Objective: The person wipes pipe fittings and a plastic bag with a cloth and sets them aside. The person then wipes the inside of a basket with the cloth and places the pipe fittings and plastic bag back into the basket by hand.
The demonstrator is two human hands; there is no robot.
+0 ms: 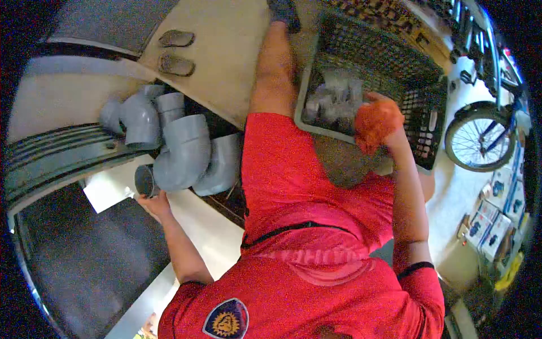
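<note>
My left hand (155,207) is at the open end of a grey plastic pipe elbow (183,155), its fingers curled against the lower rim. Bunched in my right hand (390,135) is an orange cloth (377,121), which covers most of the fingers. That hand is over the near rim of a dark plastic crate (330,133). Clear plastic bags (337,96) lie inside the crate; what they contain is too blurred to name. Several more grey pipe elbows (140,120) are grouped beside my left leg.
A white sheet (106,189) lies left of my left hand, by a dark panel (84,254). Sandals (176,65) rest on the floor ahead. To the right are a bicycle wheel (480,137) and several boxes (490,229). My legs are either side of a dark seat.
</note>
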